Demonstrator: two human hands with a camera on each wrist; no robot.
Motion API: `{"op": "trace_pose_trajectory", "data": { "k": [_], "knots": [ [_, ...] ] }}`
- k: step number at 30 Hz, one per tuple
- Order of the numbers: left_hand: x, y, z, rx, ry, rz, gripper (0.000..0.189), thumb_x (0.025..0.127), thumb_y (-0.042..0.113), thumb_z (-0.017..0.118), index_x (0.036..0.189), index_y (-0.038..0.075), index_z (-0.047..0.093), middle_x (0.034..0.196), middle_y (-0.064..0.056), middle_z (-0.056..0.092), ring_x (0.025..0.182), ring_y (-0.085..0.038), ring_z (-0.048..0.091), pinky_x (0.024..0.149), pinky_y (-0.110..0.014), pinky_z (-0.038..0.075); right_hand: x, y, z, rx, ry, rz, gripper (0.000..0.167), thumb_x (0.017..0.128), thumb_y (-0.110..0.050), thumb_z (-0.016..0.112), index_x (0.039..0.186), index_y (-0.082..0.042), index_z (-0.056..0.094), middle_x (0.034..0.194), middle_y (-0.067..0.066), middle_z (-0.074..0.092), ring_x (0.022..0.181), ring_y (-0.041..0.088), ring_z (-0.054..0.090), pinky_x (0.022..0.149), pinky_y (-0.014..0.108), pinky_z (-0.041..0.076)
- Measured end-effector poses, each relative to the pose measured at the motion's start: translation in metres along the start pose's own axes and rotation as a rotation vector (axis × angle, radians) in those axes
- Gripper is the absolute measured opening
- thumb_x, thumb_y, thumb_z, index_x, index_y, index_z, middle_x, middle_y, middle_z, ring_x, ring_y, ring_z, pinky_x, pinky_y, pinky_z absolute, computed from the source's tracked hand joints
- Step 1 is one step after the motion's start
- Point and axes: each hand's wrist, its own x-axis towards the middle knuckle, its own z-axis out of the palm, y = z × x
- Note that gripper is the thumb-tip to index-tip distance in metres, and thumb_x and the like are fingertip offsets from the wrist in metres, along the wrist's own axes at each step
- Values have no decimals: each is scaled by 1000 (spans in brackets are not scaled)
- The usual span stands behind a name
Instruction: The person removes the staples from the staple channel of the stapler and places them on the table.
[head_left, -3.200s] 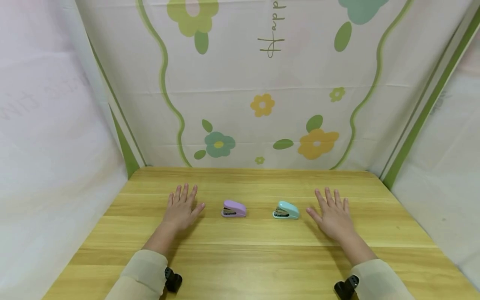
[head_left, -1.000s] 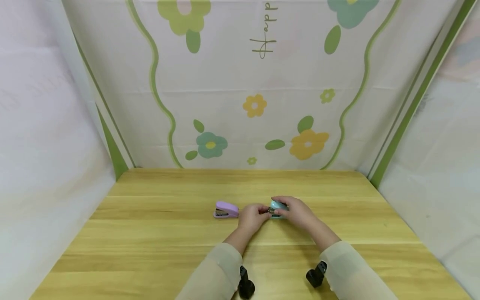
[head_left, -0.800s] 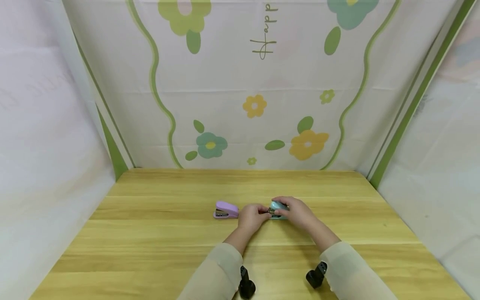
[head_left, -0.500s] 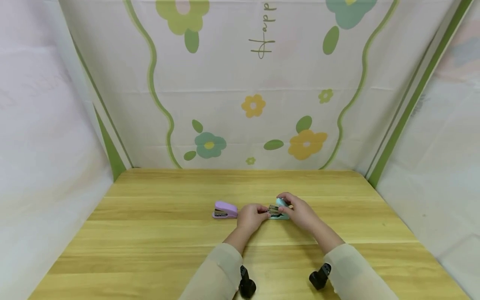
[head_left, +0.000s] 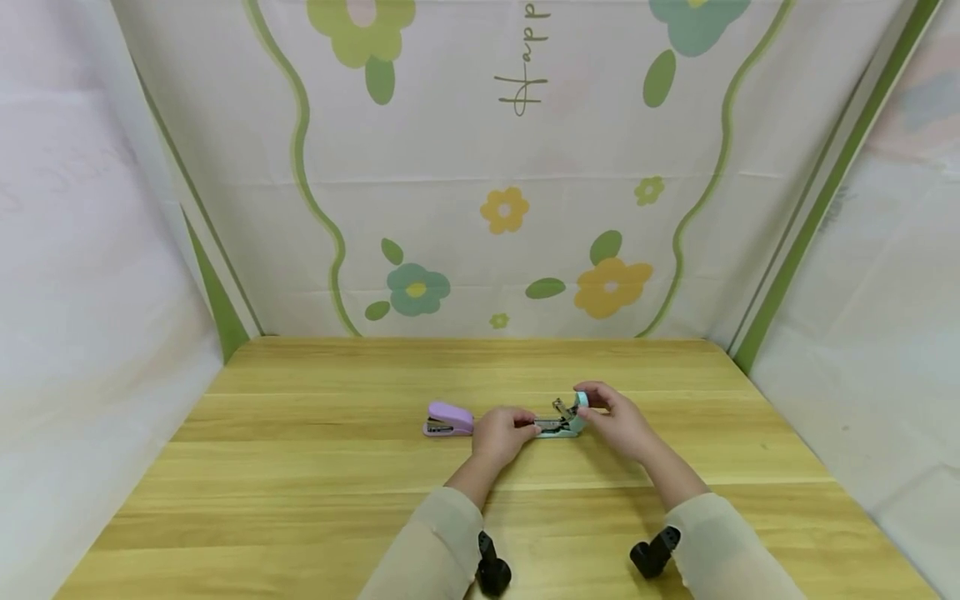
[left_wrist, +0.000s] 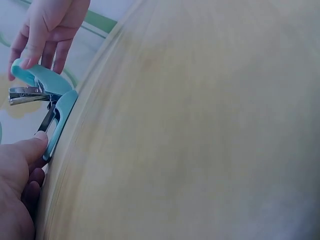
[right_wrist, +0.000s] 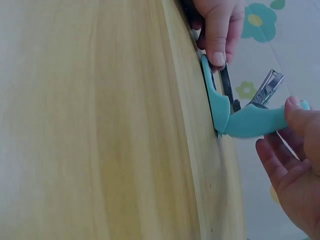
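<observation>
A turquoise stapler (head_left: 576, 423) stands on the wooden table with its top arm swung up and back from the base. My right hand (head_left: 618, 423) grips the raised top arm, thumb on one side and fingers on the other, as the right wrist view shows with the stapler arm (right_wrist: 257, 121). At the base's front end, my left hand (head_left: 502, 433) pinches the stapler between thumb and fingers. In the left wrist view the metal staple magazine (left_wrist: 25, 95) sticks out between top and base. A purple stapler (head_left: 448, 419) sits just left of my left hand, its lid down.
The wooden table (head_left: 300, 483) spreads out around the hands. A white flower-printed cloth (head_left: 450, 150) rises behind its far edge, with pale cloth walls at left and right. A black wrist camera (head_left: 493, 567) hangs below each sleeve.
Both hands came in from the sides to the turquoise stapler. Over the last half second my right hand has tilted its top arm up and to the right. My left hand keeps its place.
</observation>
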Motion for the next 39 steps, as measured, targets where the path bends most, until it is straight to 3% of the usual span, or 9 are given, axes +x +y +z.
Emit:
{"op": "trace_pose_trajectory", "data": {
  "k": [4,11,18,25,32,39],
  "knots": [
    [0,0,0,11,-4,1,19,87,35,74,102,24,78,100,9,76,99,-15,69,88,-37,53,0,3,-5,39,-3,7,41,98,-18,61,136,-5,52,125,17,61,118,34,57,91,36,54],
    [-2,0,0,-3,-18,1,19,87,35,74,102,25,78,101,9,76,99,-15,69,88,-37,54,-1,11,-13,77,-22,17,43,97,-15,61,135,0,50,127,19,59,119,32,57,97,32,51],
    [-3,1,-1,1,-13,3,18,87,34,73,102,24,78,102,9,76,100,-15,69,88,-37,54,-3,18,-24,94,-41,58,43,96,-15,64,133,2,50,124,20,60,117,31,58,90,25,53],
    [-3,1,-2,7,-4,7,18,87,35,74,101,25,78,101,9,76,100,-15,70,87,-36,54,-4,25,-35,80,-40,87,42,93,-17,67,128,3,56,118,19,64,104,15,62,83,21,54],
    [-3,1,-1,11,-2,7,19,87,35,74,101,24,78,102,8,76,100,-15,69,87,-36,54,-4,35,-41,50,-49,114,40,91,-16,70,124,4,59,112,17,68,96,7,64,82,23,55],
    [-3,0,0,18,1,4,19,87,35,74,102,25,78,102,9,76,100,-16,70,89,-37,53,-7,40,-42,37,-67,127,43,91,-19,70,125,4,59,115,17,68,101,14,64,81,22,55]
  ]
}}
